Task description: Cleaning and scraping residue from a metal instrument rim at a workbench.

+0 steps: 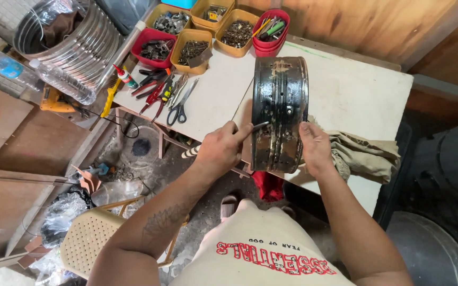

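A dark, rusty metal wheel rim [280, 100] stands on edge at the near side of a white table [345, 90]. My right hand [315, 148] grips its lower right side and steadies it. My left hand [222, 149] holds a thin metal tool [260, 126] whose tip touches the rim's left edge. A beige rag [364, 153] lies on the table just right of the rim, partly under my right hand.
Yellow and red bins [192, 45] of small hardware line the table's far left. Pliers and scissors [178, 106] lie beside them. A ribbed metal drum [75, 42], plastic bottles [59, 82], a plastic chair [88, 238] and a tyre [446, 169] surround the table.
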